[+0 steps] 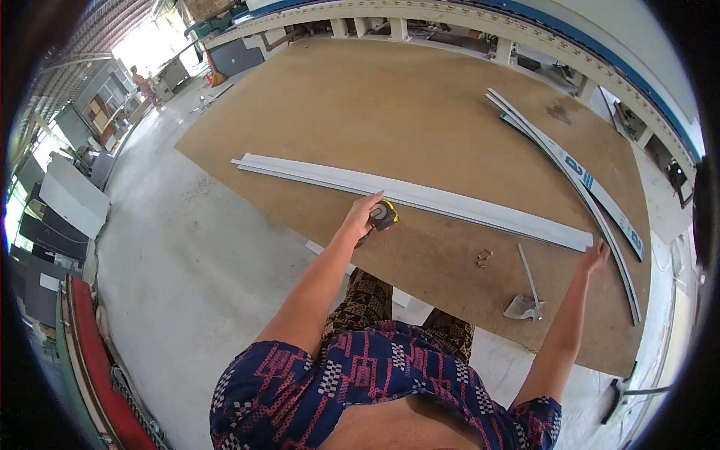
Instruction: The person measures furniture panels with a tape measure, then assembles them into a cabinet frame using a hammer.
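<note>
My left hand (pixel 363 215) is closed around a black and yellow tape measure (pixel 384 214), right at the near edge of a long white strip (pixel 420 193). The strip lies slantwise across a broad brown board (pixel 360 97) and looks like a pair of narrow profiles side by side. At its right end is my right hand (pixel 596 256), fingers close to the tip and blurred. Toward me on the board lie a thin pale rod (pixel 528 270), a crumpled grey packet (pixel 519 307) at the rod's lower end, and some small brown pieces (pixel 484 258).
Curved-looking long strips (pixel 577 187) with blue-green lettering lie along the board's right side. Behind the board runs a large machine frame (pixel 397 28) on legs. Red and green panels (pixel 112 367) stand at the lower left. Another person (pixel 143 84) is far off at the upper left.
</note>
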The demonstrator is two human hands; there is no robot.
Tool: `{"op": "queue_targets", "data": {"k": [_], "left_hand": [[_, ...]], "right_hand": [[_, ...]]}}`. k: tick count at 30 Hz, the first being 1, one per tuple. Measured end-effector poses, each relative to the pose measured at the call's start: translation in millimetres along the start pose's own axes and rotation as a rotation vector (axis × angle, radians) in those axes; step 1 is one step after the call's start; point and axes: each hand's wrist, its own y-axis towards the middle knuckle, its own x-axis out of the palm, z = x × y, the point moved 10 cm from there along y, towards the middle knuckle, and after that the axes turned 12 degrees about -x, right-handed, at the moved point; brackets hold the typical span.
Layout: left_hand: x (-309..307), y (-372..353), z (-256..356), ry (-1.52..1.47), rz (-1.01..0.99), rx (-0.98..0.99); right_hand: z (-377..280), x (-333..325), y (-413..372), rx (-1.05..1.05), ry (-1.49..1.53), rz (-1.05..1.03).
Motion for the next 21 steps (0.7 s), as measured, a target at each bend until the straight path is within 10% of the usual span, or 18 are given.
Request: {"op": "queue_targets", "data": {"k": [12,21], "left_hand": [[10,-11,12,-0.005,-0.010,0.238],[16,1,9,0.183,-0.023,0.359]], "right_hand": [[-253,222,-295,0.410,0.471,-0.974],[-275,234,-439,0.900,0.463,-1.169]]}}
